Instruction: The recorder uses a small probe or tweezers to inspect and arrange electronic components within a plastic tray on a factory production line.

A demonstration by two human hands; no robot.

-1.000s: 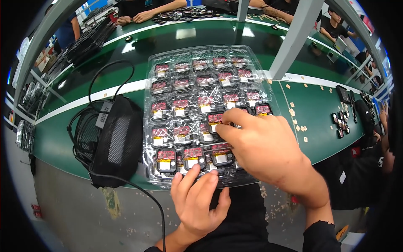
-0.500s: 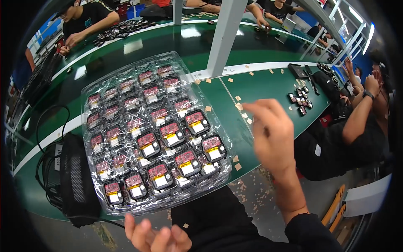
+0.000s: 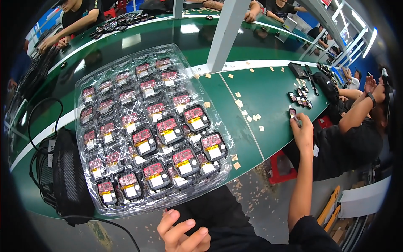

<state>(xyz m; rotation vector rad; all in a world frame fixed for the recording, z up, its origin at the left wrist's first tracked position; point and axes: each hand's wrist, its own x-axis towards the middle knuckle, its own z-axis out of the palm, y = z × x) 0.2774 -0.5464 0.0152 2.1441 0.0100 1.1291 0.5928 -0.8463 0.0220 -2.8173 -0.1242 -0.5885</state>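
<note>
A clear plastic tray (image 3: 228, 138) lies before me with rows of small square black cases holding red circuit boards, yellow tape and white blocks. Several cases, such as this black case (image 3: 183, 161), sit higher at the near side. My right hand (image 3: 303, 132) reaches far right over the green bench, its fingertips pinching a small black-cased circuit module (image 3: 292, 112). Just beyond it lies a cluster of similar modules (image 3: 300, 97). Below the tray's near edge, my left hand (image 3: 182, 233) is palm up and empty, its fingers loosely curled and apart.
A black mesh bag (image 3: 71, 176) and a cable stand left of the tray. Small tan squares (image 3: 238, 103) are scattered on the bench (image 3: 268, 113). A grey post (image 3: 226, 35) rises behind. A person in black (image 3: 336, 147) sits at the right; others work across the bench.
My right hand has moved from beside the tray out to the far right and taken hold of a module. My left hand has shifted right. The view has moved slightly.
</note>
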